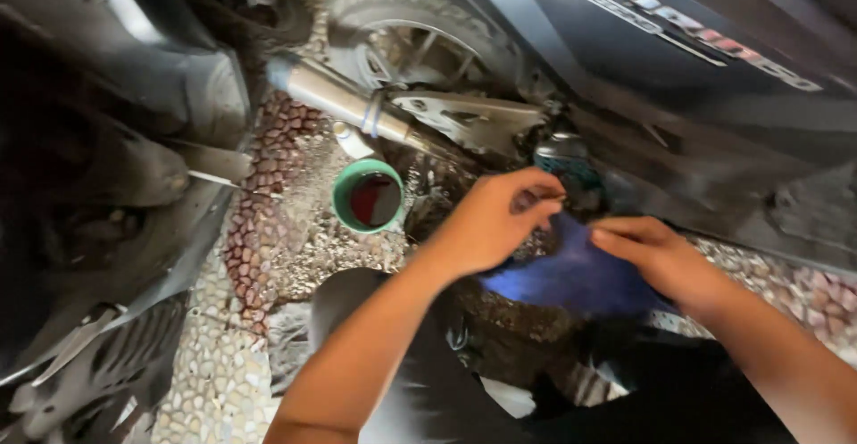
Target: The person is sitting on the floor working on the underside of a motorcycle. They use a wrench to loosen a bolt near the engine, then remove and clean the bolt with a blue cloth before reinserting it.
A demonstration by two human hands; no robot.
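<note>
My left hand pinches a small part, too blurred to identify, under the scooter body; right hand lies flat, holding nothing, steadying the blue cloth underneath. Green cup sits on the pebble floor beside the exhaust pipe, within reach.

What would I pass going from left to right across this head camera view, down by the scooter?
Dark scooter panel → chrome exhaust pipe → green cup of dark liquid → left hand → right hand → black scooter body.
</note>
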